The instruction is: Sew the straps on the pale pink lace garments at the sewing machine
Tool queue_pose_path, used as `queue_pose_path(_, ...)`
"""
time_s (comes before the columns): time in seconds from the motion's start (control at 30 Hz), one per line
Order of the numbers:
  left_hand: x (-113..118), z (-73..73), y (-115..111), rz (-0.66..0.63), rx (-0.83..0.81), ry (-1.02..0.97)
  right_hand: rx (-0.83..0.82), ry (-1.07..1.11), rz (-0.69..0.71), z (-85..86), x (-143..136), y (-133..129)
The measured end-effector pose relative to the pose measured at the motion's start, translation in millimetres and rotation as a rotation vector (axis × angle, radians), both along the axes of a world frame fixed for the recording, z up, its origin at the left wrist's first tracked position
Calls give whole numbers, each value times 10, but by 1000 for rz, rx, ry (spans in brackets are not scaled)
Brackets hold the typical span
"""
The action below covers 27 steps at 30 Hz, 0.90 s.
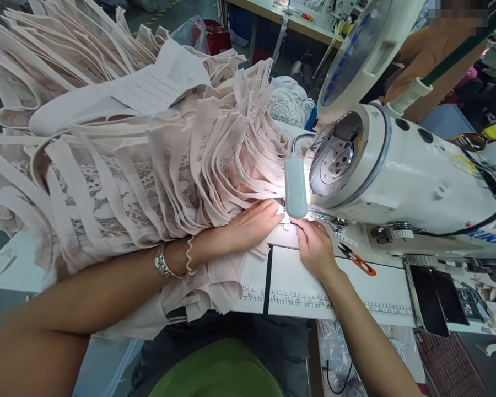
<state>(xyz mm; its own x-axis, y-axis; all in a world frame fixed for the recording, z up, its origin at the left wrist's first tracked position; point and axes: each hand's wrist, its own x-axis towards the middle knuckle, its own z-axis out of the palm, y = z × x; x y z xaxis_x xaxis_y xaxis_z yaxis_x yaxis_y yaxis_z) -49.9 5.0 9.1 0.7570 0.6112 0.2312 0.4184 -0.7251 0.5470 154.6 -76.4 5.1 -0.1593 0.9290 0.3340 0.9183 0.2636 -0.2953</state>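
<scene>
Pale pink lace-trimmed fabric pieces (173, 165) are heaped in a thick stack left of the sewing machine (413, 165). My left hand (258, 223) is closed at the right edge of the stack, thumb near the needle area, with fabric at its fingers. Just across a small gap, my right hand (316, 248) rests on the machine bed with fingers bent and pinched together; what lies in them is too small to make out. A grey-green lamp (296, 186) hangs over the gap between my hands and hides part of the needle area.
Orange-handled thread snips (357, 260) lie right of my right hand. A printed ruler (301, 298) runs along the table's front edge. A magnifier lamp (355, 60) leans above the machine. Another person's brown clothing (434, 66) shows behind, near a white mesh bundle (290, 102).
</scene>
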Motion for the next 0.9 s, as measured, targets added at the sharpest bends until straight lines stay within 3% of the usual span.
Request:
queue_pose_path(0.2,18,22,20,60,-55,-18,13,-13,23,8,8,-23)
queue_pose_path(0.33,-37,58,6,-50,-27,-14,76,-16,46,35,-19,-34)
queue_pose_path(0.5,-64,71,-9,-92,102,31,194,-24,140,34,-24,-29)
queue_pose_path(0.73,-50,32,-4,-205,332,70,202,-189,96,4,-87,-19)
queue_pose_path(0.9,-65,57,-24,-219,457,114,203,-234,80,24,-161,-29)
